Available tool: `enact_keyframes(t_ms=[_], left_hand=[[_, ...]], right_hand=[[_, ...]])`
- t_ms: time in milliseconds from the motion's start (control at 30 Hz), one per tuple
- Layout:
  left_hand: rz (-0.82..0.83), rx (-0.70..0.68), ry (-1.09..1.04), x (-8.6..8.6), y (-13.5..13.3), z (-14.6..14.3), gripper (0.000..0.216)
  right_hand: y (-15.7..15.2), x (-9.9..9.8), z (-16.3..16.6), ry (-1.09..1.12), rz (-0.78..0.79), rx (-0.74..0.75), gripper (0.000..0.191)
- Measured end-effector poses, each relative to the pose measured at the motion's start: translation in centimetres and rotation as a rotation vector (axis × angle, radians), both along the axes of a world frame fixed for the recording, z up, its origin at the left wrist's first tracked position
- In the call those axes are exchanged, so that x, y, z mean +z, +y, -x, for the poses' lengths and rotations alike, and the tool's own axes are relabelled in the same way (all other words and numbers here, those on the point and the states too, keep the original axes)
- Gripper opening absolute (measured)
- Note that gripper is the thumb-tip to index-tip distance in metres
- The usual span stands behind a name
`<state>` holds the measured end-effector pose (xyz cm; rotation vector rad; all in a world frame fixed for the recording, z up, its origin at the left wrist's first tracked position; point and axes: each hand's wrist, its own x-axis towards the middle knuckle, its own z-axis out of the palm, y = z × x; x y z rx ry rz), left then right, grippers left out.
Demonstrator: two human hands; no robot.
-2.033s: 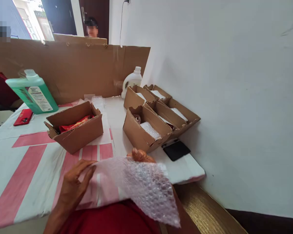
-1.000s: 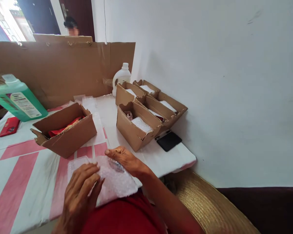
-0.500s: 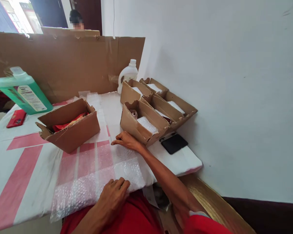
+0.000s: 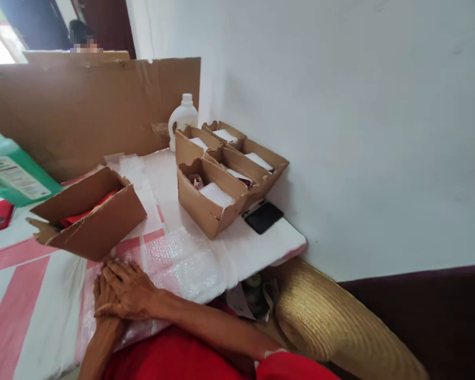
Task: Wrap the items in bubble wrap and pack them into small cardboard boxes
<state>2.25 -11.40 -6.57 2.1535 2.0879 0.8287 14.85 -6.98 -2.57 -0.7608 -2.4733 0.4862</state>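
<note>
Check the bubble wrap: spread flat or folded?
Spread flat: the bubble wrap lies open on the table, both hands pressed on its left part.

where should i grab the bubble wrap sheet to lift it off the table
Take the bubble wrap sheet by its free right edge, coming from the right. It lies flat; both hands, right hand over left hand, press its left end, and the open box crowds the far side.

Clear bubble wrap sheet [image 4: 174, 264], spread flat at table edge
</note>
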Motion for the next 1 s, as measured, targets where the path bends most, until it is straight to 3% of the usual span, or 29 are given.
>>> enact_keyframes(t_ms=[67, 167, 267, 467, 633, 733, 800, 900, 1000], left_hand=[[0.035, -0.005, 0.058, -0.6, -0.1, 0.5, 0.071], [0.086, 0.037, 0.158, -0.2, -0.4, 0.0, 0.073], [0.115, 0.138, 0.202, 1.0, -0.6, -0.6, 0.076], [0.189, 0.241, 0.190, 2.3, -1.7, 0.8, 0.087], [0.208, 0.245, 0.181, 1.8, -2.4, 1.9, 0.090], [0.163, 0.185, 0.175, 1.6, -3.5, 2.7, 0.089], [0.109, 0.052, 0.223, 1.7, -4.9, 3.6, 0.092], [0.072, -0.206, 0.334, 1.9, -7.3, 5.2, 0.102], [0.093, -0.313, 0.363, 2.0, -9.0, 6.5, 0.091]], right_hand=[[0.8, -1.3, 1.0, -0.035, 0.037, 0.020, 0.082], [2.6, -2.2, -0.2, -0.079, 0.058, 0.030, 0.086], [4.4, -2.5, -3.8, -0.169, 0.121, -0.064, 0.088], [6.7, -2.7, -13.9, -0.233, 0.262, -0.422, 0.079], [6.6, -2.6, -16.1, -0.195, 0.239, -0.431, 0.084], [5.6, -2.2, -17.0, -0.129, 0.158, -0.382, 0.087], [4.3, -1.9, -18.6, -0.147, 0.088, -0.262, 0.096], [2.3, -1.7, -21.7, -0.315, 0.060, -0.016, 0.111], [1.2, -1.8, -23.8, -0.450, 0.067, 0.117, 0.108]])
